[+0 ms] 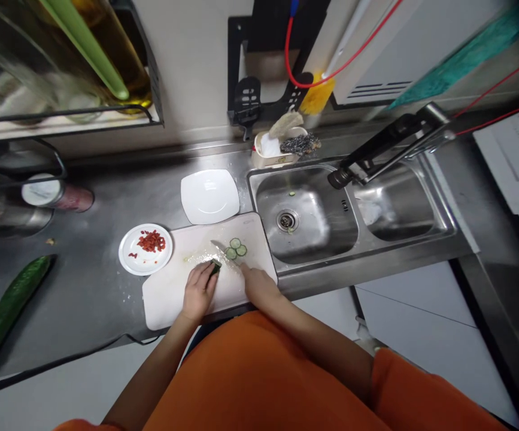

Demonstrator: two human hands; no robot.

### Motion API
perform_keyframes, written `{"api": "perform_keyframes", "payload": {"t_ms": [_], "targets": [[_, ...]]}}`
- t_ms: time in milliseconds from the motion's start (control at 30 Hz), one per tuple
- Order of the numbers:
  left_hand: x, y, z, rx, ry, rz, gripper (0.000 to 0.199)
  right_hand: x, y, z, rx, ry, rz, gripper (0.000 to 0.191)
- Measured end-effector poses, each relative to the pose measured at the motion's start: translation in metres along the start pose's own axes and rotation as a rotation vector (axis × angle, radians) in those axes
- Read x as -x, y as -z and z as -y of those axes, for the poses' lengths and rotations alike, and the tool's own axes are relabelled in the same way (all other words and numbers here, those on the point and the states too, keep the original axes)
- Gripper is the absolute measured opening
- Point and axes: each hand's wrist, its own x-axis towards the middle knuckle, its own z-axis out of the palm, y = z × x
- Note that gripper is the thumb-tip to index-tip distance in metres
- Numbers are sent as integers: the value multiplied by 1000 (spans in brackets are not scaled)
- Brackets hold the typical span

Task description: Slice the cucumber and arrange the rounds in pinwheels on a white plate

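On the white cutting board (pixel 169 299), my left hand (pixel 199 288) is closed around a short piece of cucumber (pixel 215 266). My right hand (pixel 259 287) grips a knife (pixel 220 246), whose blade points up and left beside the cucumber piece; its handle is hidden in my fingers. Several thin cucumber slices (pixel 236 248) lie overlapping on the board just right of the blade. Wet marks and small scraps show on the board left of the knife.
A white plate with red berries (pixel 152 241) touches the board's left side; a square white plate (pixel 209 196) stands behind it. A whole cucumber (pixel 10 311) lies far left. The double sink (pixel 306 257) with its black faucet (pixel 376 143) is to the right, a sponge holder (pixel 275 158) behind.
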Motion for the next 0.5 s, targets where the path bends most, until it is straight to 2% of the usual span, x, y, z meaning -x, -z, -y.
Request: {"api": "perform_keyframes", "payload": {"t_ms": [267, 500], "targets": [[1, -3, 3, -24, 16, -5, 24, 22, 6, 9, 47, 49, 12, 39], [3, -3, 4, -25, 27, -4, 22, 37, 14, 19, 81, 15, 106, 36]]}}
